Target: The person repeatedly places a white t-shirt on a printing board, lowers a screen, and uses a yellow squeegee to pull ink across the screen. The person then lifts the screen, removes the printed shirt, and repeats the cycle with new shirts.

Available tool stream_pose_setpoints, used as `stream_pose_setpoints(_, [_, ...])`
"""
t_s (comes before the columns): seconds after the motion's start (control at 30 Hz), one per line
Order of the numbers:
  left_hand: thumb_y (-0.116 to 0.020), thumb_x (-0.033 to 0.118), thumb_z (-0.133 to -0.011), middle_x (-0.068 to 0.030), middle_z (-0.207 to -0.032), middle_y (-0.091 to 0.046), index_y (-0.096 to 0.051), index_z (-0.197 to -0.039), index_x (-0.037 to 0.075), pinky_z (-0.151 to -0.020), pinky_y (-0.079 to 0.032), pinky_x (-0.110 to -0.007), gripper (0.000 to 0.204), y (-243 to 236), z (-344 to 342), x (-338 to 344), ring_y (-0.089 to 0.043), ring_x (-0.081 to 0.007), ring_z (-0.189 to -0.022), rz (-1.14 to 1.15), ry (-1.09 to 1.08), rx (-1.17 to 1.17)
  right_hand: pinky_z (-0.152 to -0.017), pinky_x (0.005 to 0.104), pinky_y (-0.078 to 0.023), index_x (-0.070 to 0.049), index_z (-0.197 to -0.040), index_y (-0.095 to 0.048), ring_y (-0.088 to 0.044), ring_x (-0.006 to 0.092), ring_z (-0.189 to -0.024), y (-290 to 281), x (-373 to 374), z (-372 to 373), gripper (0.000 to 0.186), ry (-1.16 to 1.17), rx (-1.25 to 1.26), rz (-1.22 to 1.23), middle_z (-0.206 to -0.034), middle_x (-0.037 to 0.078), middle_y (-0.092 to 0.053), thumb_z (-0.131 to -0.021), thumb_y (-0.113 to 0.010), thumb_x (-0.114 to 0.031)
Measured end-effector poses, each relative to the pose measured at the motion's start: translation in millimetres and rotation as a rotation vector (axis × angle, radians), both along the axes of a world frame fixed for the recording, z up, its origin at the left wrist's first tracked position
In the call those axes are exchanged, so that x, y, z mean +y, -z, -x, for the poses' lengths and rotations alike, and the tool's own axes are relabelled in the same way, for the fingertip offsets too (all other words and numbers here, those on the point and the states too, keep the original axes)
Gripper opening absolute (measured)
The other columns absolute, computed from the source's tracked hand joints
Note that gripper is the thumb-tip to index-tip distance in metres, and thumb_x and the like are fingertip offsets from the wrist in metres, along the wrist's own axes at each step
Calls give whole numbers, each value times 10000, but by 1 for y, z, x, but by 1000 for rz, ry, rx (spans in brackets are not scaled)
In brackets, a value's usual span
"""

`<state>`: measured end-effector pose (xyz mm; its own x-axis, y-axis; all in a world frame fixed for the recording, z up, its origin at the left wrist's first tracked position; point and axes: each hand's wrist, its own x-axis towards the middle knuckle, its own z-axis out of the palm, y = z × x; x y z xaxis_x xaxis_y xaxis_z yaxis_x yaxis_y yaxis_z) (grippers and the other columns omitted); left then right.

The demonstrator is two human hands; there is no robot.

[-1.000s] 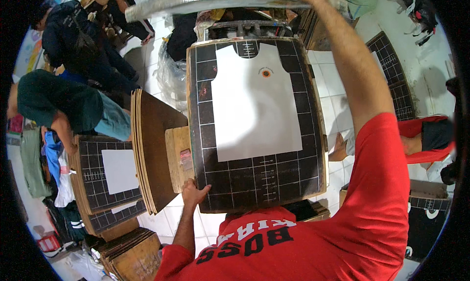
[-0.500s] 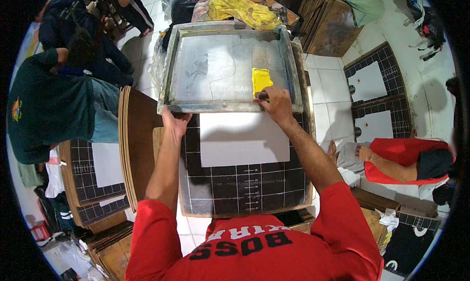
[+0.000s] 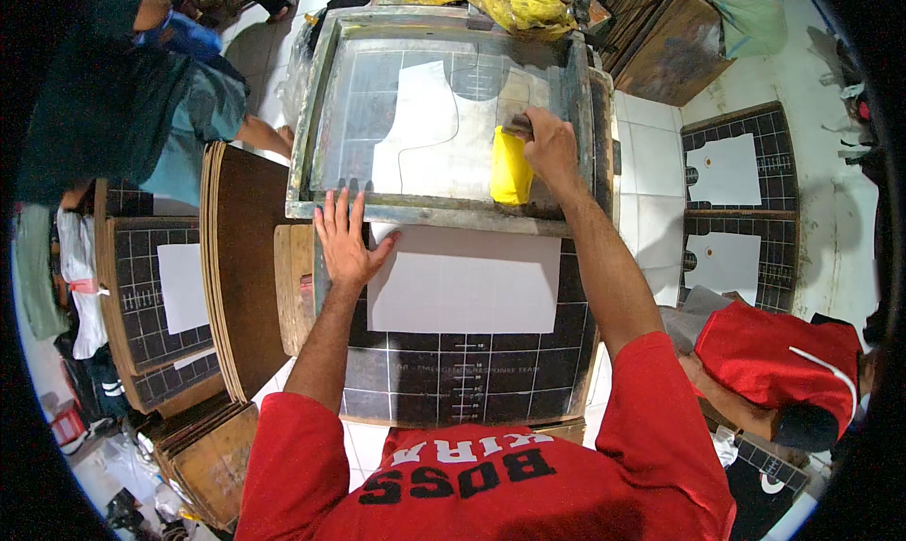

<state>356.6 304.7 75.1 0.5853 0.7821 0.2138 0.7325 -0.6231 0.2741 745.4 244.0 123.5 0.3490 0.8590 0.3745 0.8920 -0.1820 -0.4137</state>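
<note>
A screen-printing frame (image 3: 434, 208) lies over a black gridded board (image 3: 453, 390). Through its mesh shows the upper part of a white cut fabric panel (image 3: 462, 286), whose lower part sticks out on my side. My left hand (image 3: 347, 247) rests at the frame's near edge, fingers spread over the rail, thumb beside the panel. In the right half of the mesh, my right hand (image 3: 552, 154) grips a small dark squeegee (image 3: 518, 124). A yellow ink patch (image 3: 511, 171) spreads on the mesh from the squeegee toward the near rail.
Upright brown boards (image 3: 247, 267) stand close at left. Yellow-stained cloth (image 3: 524, 3) lies beyond the frame. More gridded boards with white panels (image 3: 724, 170) lie at right. A person in a dark green shirt (image 3: 104, 107) is at left; another in red (image 3: 779, 352) bends at right.
The panel now shows clearly through the mesh. My left hand has gone from holding the frame's corner to lying spread on its edge. The squeegee has moved away from me, to the patch's far end.
</note>
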Motion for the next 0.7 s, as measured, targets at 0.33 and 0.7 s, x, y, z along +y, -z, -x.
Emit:
stream_pose_setpoints(0.33, [-882,346,-714,-164,-1614,-356,-394,-1563,117,-1257,-115,-630,1006,6,0,1,-225,-390,-1549,-16,8,-46,-821,525,-467,-57,-1042,-641,-653,401,-981,-13,-41,18,313,-123,22,163,-999,169,-686,-739,-663,18])
stream_pose_setpoints(0.7, [-842,255,-722,-155,-1567,-421,-448,-1529,113,-1253,-134,-621,909,9,2,2,-269,-382,-1531,-45,21,-83,-826,517,-470,-65,-1026,-612,-642,384,-946,0,-40,30,343,-27,-91,115,-946,142,-649,-700,-684,15])
